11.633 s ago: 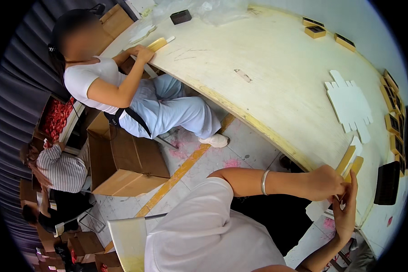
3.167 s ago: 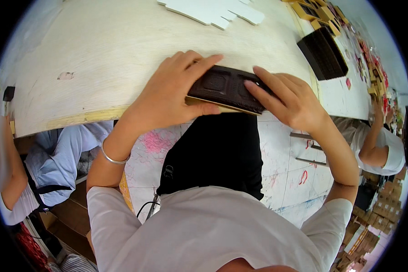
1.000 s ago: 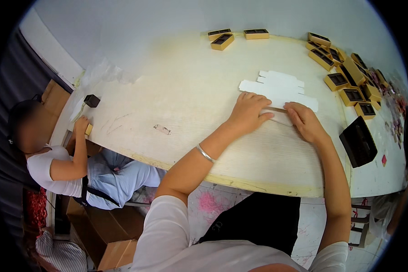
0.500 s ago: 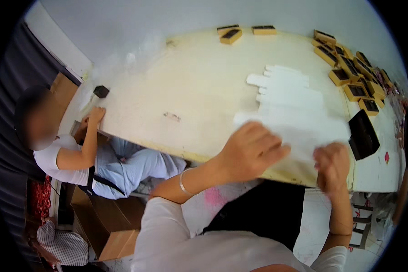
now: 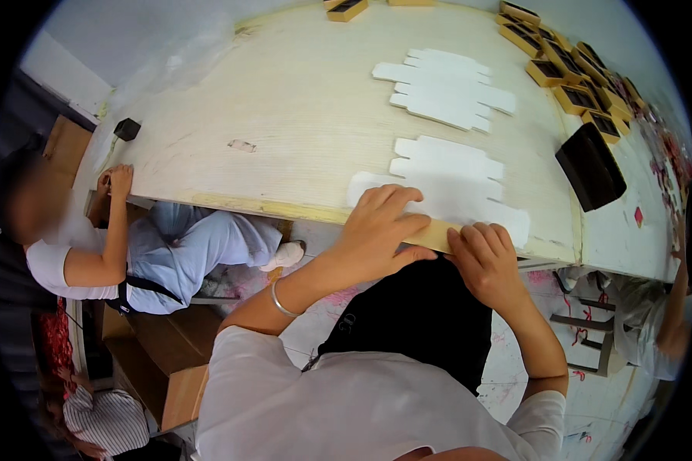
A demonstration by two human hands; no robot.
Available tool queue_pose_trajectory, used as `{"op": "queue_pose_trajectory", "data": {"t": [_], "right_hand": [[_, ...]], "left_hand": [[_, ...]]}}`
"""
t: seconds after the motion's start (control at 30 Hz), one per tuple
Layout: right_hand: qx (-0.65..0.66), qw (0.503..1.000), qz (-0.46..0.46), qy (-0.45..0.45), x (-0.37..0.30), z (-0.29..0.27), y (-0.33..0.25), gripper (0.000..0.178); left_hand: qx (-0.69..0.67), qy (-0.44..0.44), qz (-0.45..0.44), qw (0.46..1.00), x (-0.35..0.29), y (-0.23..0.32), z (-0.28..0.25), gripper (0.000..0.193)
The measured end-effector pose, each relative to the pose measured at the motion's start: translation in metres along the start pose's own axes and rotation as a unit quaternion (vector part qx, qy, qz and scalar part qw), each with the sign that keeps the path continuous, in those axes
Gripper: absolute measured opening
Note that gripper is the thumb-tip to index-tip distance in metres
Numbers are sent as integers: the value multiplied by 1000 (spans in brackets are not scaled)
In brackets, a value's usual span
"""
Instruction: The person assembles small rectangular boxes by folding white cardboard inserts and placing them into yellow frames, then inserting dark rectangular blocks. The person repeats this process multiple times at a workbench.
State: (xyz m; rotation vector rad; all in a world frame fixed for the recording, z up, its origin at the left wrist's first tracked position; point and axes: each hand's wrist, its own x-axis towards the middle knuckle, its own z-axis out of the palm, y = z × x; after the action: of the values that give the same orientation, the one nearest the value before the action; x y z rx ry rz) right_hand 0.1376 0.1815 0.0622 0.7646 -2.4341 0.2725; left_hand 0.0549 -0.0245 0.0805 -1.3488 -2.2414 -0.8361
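Two sets of flat white die-cut box blanks lie on the pale table (image 5: pixel 284 146). The far blanks (image 5: pixel 442 88) are apart from the near blanks (image 5: pixel 446 173), which reach to the front edge. My left hand (image 5: pixel 380 234) rests over that edge at the near blanks, its fingers apart and thumb stretched toward the right. Beside it my right hand (image 5: pixel 484 265) lies on the edge, fingers bent over it at the blanks' near side. I see nothing held in either hand. A strip of the yellow table edge (image 5: pixel 436 234) shows between them.
Several yellow boxes with dark tops (image 5: pixel 565 61) crowd the far right. An open black box (image 5: pixel 590 167) stands nearer. A small black box (image 5: pixel 127 129) sits at the left, by a seated person (image 5: pixel 92 265). An open carton (image 5: pixel 161 361) is on the floor.
My hands have come down from above the blanks to the table's front edge, closer together. The white blanks, blurred together before, now show as two separate sets. The view has shifted.
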Motion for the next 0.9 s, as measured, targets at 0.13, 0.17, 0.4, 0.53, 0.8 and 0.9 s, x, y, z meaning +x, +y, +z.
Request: {"op": "queue_pose_trajectory", "data": {"t": [0.13,0.17,0.4,0.53,0.8,0.9], "right_hand": [[55,995,58,-54,12,-11,1,27],[73,991,82,-77,15,-13,1,23],[313,872,299,-227,59,-20,37,11],[359,855,332,-172,54,-17,25,18],[373,912,137,-100,23,-41,17,47],[164,967,77,-180,3,-54,29,57]], "left_hand": [[-20,-29,30,999,-11,-11,2,17],[-69,-16,14,997,-7,-13,2,13],[3,-88,-88,992,26,-19,3,14],[76,-37,-116,990,24,3,-14,22],[-112,-121,-243,956,9,-12,-24,15],[-134,-197,-274,932,17,-21,-38,20]]}}
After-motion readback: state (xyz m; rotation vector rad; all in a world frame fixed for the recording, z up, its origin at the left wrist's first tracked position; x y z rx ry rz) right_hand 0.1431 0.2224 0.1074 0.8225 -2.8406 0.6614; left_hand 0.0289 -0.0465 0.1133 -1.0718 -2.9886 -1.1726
